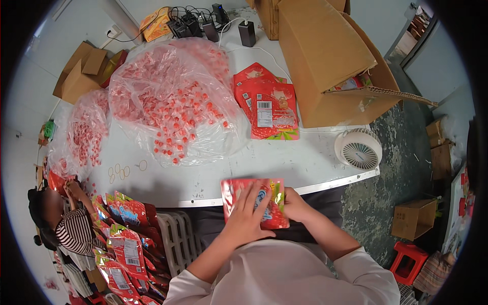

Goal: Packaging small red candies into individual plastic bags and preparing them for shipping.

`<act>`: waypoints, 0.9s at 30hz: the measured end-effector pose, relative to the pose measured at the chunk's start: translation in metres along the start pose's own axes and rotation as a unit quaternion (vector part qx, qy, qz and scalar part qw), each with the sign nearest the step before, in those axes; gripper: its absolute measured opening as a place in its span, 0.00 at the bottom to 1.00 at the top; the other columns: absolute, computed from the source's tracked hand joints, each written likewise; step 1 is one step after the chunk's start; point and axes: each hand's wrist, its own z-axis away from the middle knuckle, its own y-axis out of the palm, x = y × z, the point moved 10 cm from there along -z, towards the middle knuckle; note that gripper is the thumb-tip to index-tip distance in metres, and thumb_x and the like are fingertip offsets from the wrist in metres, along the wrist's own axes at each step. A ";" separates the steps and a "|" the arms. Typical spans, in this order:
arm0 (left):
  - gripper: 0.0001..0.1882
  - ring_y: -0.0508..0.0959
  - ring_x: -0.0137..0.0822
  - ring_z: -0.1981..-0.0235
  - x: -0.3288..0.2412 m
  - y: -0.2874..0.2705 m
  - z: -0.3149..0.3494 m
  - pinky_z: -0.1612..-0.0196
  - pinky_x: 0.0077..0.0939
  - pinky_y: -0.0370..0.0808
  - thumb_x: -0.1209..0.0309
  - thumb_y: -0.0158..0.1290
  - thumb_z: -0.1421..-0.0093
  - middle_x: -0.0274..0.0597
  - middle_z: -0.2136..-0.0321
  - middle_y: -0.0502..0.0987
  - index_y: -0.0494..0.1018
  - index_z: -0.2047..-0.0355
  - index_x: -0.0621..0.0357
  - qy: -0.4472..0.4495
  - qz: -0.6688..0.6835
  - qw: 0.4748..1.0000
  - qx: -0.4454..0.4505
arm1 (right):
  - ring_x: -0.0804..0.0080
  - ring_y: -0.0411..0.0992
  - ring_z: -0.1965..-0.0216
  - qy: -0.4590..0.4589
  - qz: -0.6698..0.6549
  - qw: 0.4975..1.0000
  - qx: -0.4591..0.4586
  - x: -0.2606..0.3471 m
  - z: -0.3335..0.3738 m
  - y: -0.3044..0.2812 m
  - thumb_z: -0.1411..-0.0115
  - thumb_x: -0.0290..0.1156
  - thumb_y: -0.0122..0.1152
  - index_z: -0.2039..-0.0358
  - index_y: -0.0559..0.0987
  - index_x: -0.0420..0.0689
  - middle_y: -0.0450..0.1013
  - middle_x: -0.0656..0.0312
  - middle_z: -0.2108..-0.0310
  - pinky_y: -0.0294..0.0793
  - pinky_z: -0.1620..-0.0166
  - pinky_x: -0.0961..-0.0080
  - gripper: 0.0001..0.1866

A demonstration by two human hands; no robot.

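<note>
A red foil candy pouch (276,217) lies sideways at my lap, just in front of the table's near edge. My left hand (249,213) rests flat on its face with the fingers spread. At the pouch's right end, by the green strip, my right hand (297,205) is closed on the edge; part of its fingers is hidden behind the pouch. Beyond my hands, a large clear plastic bag (168,101) of small red wrapped candies spills open on the white table (213,170). A few flat red pouches (274,109) are stacked right of it.
A big cardboard box (330,66) and a small white fan (359,150) stand at the right. Several filled pouches (127,249) crowd a container at my left. Another person (76,229) works at the far left. A red stool (408,263) is on the floor.
</note>
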 end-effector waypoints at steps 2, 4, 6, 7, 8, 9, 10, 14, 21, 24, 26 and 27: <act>0.69 0.51 0.67 0.33 0.013 0.028 -0.007 0.32 0.60 0.48 0.50 0.75 0.73 0.67 0.32 0.46 0.51 0.31 0.57 -0.006 0.023 0.995 0.093 | 0.76 0.75 0.59 0.009 -0.065 0.997 0.027 -0.004 0.009 -0.001 0.38 0.26 0.59 0.52 0.77 0.36 0.78 0.61 0.59 0.75 0.55 0.75 0.14; 0.69 0.51 0.66 0.33 0.007 0.041 -0.011 0.32 0.60 0.49 0.50 0.74 0.73 0.66 0.32 0.47 0.52 0.31 0.57 0.010 0.033 0.994 0.101 | 0.76 0.75 0.59 0.033 -0.036 0.999 0.000 -0.014 0.011 -0.013 0.38 0.27 0.60 0.52 0.77 0.36 0.78 0.61 0.59 0.75 0.55 0.75 0.15; 0.68 0.51 0.65 0.32 -0.009 0.055 -0.020 0.32 0.60 0.49 0.50 0.74 0.72 0.66 0.32 0.47 0.51 0.31 0.54 0.024 0.049 0.991 0.125 | 0.75 0.75 0.60 0.043 0.002 0.998 -0.047 -0.025 0.013 -0.027 0.39 0.28 0.61 0.53 0.77 0.34 0.78 0.60 0.59 0.75 0.55 0.75 0.15; 0.68 0.51 0.65 0.32 -0.012 0.060 -0.023 0.32 0.60 0.49 0.50 0.74 0.72 0.66 0.32 0.47 0.51 0.31 0.54 0.026 0.052 0.990 0.125 | 0.75 0.75 0.60 0.044 0.003 0.998 -0.050 -0.028 0.014 -0.028 0.39 0.28 0.61 0.53 0.77 0.34 0.78 0.60 0.59 0.75 0.55 0.75 0.15; 0.68 0.51 0.66 0.32 -0.011 0.067 -0.027 0.32 0.61 0.48 0.50 0.74 0.72 0.66 0.32 0.47 0.51 0.31 0.53 0.023 0.034 0.991 0.130 | 0.75 0.75 0.60 0.041 -0.020 0.997 -0.057 -0.030 0.015 -0.030 0.40 0.29 0.62 0.54 0.77 0.35 0.78 0.59 0.60 0.75 0.55 0.75 0.16; 0.68 0.52 0.66 0.33 -0.008 0.073 -0.029 0.32 0.62 0.48 0.50 0.74 0.71 0.66 0.32 0.46 0.50 0.31 0.52 0.019 0.016 0.991 0.134 | 0.75 0.76 0.61 0.038 -0.043 0.996 -0.063 -0.031 0.016 -0.033 0.41 0.29 0.62 0.54 0.77 0.35 0.79 0.58 0.61 0.75 0.56 0.74 0.16; 0.67 0.55 0.63 0.34 -0.004 0.077 -0.029 0.32 0.63 0.47 0.50 0.74 0.70 0.63 0.33 0.49 0.51 0.31 0.51 0.010 0.006 0.993 0.119 | 0.75 0.76 0.61 0.038 -0.042 0.996 -0.066 -0.029 0.016 -0.038 0.41 0.29 0.62 0.54 0.77 0.35 0.79 0.58 0.61 0.75 0.56 0.74 0.16; 0.64 0.59 0.59 0.36 -0.006 0.082 -0.026 0.33 0.62 0.48 0.52 0.73 0.68 0.59 0.36 0.55 0.53 0.31 0.51 0.013 0.013 0.992 0.128 | 0.62 0.78 0.62 -0.022 0.199 0.977 -0.075 -0.005 0.020 -0.045 0.43 0.29 0.63 0.54 0.76 0.37 0.79 0.53 0.66 0.75 0.58 0.70 0.17; 0.57 0.63 0.55 0.38 -0.005 0.064 -0.026 0.34 0.61 0.50 0.55 0.70 0.65 0.55 0.40 0.63 0.57 0.33 0.49 0.034 -0.047 0.997 0.043 | 0.46 0.75 0.67 -0.130 0.471 0.799 -0.351 0.047 0.054 -0.046 0.48 0.22 0.59 0.65 0.71 0.40 0.75 0.47 0.71 0.75 0.65 0.62 0.10; 0.56 0.62 0.56 0.37 -0.005 0.061 -0.023 0.34 0.63 0.50 0.56 0.70 0.65 0.56 0.40 0.62 0.58 0.34 0.48 0.038 -0.054 0.997 0.031 | 0.49 0.74 0.74 -0.141 0.458 0.829 -0.288 0.048 0.053 -0.037 0.51 0.22 0.61 0.67 0.70 0.40 0.72 0.51 0.79 0.74 0.70 0.61 0.11; 0.56 0.61 0.57 0.37 -0.007 0.059 -0.022 0.34 0.64 0.49 0.57 0.70 0.65 0.57 0.39 0.61 0.58 0.34 0.47 0.045 -0.061 0.996 0.037 | 0.48 0.74 0.76 -0.112 0.440 0.861 -0.230 0.047 0.053 -0.032 0.52 0.22 0.61 0.68 0.69 0.39 0.71 0.53 0.81 0.74 0.70 0.61 0.12; 0.56 0.60 0.58 0.36 -0.007 0.060 -0.021 0.34 0.64 0.49 0.57 0.71 0.65 0.57 0.39 0.61 0.58 0.34 0.47 0.049 -0.067 0.995 0.049 | 0.52 0.75 0.77 -0.091 0.429 0.873 -0.211 0.050 0.053 -0.033 0.52 0.22 0.62 0.69 0.69 0.38 0.71 0.55 0.82 0.74 0.72 0.64 0.12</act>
